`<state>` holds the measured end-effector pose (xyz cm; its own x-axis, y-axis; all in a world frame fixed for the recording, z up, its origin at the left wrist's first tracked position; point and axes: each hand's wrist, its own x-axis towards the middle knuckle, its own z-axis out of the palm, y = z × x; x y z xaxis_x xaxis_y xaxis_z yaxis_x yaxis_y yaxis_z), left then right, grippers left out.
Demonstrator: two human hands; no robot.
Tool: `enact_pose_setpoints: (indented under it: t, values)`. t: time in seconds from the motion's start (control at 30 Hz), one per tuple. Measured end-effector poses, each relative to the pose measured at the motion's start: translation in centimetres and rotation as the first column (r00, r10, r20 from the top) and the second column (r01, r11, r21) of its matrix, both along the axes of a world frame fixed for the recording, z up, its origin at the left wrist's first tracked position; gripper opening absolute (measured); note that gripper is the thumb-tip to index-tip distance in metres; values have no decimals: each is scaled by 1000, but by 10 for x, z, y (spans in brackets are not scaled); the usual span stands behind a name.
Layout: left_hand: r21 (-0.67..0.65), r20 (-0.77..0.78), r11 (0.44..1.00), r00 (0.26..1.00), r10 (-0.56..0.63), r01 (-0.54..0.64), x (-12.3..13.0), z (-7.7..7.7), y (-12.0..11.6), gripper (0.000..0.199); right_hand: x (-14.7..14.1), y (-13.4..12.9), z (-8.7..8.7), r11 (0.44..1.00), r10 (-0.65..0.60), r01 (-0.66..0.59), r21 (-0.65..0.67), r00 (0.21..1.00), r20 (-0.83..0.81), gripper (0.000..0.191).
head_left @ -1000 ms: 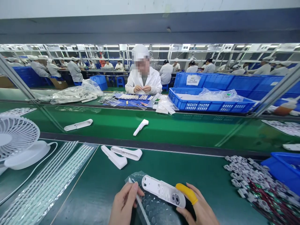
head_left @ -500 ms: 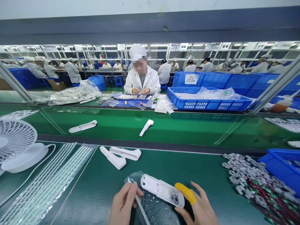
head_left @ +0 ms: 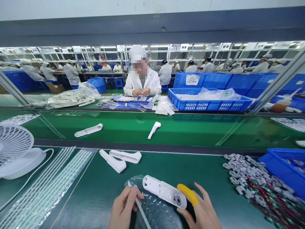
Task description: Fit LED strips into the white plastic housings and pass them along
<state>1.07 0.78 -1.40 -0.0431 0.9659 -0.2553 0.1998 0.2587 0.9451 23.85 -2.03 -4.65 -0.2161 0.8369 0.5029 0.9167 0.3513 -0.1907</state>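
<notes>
At the bottom centre, my left hand (head_left: 125, 205) pinches a thin pale strip (head_left: 142, 213) between thumb and fingers. My right hand (head_left: 201, 206), with a yellow finger cot (head_left: 188, 194) on one finger, grips the round end of a white plastic housing (head_left: 164, 191). The housing's hollow inside faces up, with a round dark-ringed part at the gripped end. Its other end points left, near my left hand's fingertips. Clear bubble wrap (head_left: 156, 211) lies beneath the housing and the strip. Two white handle shells (head_left: 113, 161) (head_left: 125, 156) rest on the bench beyond.
A white fan (head_left: 15, 146) and clear-wrapped strips (head_left: 64, 187) are at left. Wired connectors (head_left: 259, 184) lie at right by a blue bin (head_left: 286, 168). Two white shells (head_left: 88, 130) (head_left: 154, 129) are on the green belt (head_left: 124, 130). A person (head_left: 142, 76) sits opposite.
The two shells on the belt have shifted right. The camera view has shifted slightly. Both hands keep their holds, with little change in their positions.
</notes>
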Motion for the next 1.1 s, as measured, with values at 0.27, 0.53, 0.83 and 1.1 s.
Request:
enact_pose_setpoints:
  t: [0.27,0.53,0.83,1.1]
  values:
    - [63,2,998,1000,31,-31,2,-1,-1,44,3,-5,-2,999,-35,35,1,999,9,29]
    - [51,8,998,1000,19,-20,2,-2,-1,45,-4,-1,3,999,48,-49,9,994,97,26]
    - [31,3,1000,1000,-1,1,0,1,-1,43,-1,-6,1,1000,22,-22,-1,997,69,26]
    - [54,32,998,999,43,-44,2,-1,-1,42,0,0,13,994,96,-104,35,979,180,25]
